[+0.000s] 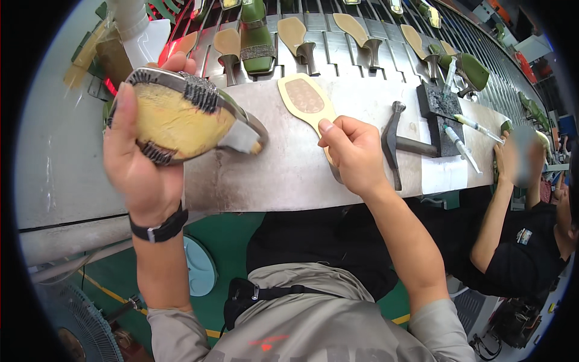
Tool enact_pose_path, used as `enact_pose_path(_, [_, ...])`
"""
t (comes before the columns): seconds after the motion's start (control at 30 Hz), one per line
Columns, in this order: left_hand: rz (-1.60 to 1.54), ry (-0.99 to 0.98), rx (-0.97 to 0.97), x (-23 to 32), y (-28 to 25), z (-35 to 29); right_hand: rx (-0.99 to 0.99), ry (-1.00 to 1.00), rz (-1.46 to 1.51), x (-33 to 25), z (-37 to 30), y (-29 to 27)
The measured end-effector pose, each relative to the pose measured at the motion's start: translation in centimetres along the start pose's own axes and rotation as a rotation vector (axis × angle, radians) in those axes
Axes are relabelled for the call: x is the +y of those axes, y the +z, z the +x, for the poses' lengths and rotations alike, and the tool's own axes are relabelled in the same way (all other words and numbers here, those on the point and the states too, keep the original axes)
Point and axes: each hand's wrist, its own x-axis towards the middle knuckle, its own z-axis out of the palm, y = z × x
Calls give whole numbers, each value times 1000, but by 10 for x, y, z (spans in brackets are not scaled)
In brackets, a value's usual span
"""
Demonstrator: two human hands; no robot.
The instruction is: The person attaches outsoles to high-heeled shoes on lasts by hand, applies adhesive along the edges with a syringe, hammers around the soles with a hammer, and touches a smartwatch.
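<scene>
My left hand (142, 172) grips a lasted shoe upper (181, 120) with its bottom turned up. That bottom is yellowish, with dark pleated edges gathered around it, and part of the green last shows behind. Between thumb and fingers of my right hand (356, 151) is the narrow end of a shoe sole (304, 96), cream-rimmed with a beige, textured middle. The sole is just above or on the metal worktop (253, 175); I cannot tell which. To the right of my right hand lies a hammer (395, 142).
Syringes (461, 149) rest against a black block (439, 117) on the right. Along the far side, a slatted conveyor (386, 75) carries heeled soles (292, 33) and a green lasted shoe (256, 36). A co-worker's arm (491, 223) reaches in at the right. A fan (81, 320) stands lower left.
</scene>
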Motion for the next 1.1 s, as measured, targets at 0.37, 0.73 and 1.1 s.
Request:
enact_pose_path(0.37, [-251, -318, -90, -16, 29, -1, 181, -278, -155, 34, -137, -40])
enact_pose_path(0.73, [-270, -424, -295, -20, 54, -1, 30, 276, 576, 47, -172, -25])
enact_pose_path(1.1, [-201, -284, -390, -7, 88, -33, -214, -205, 205, -90, -143, 18])
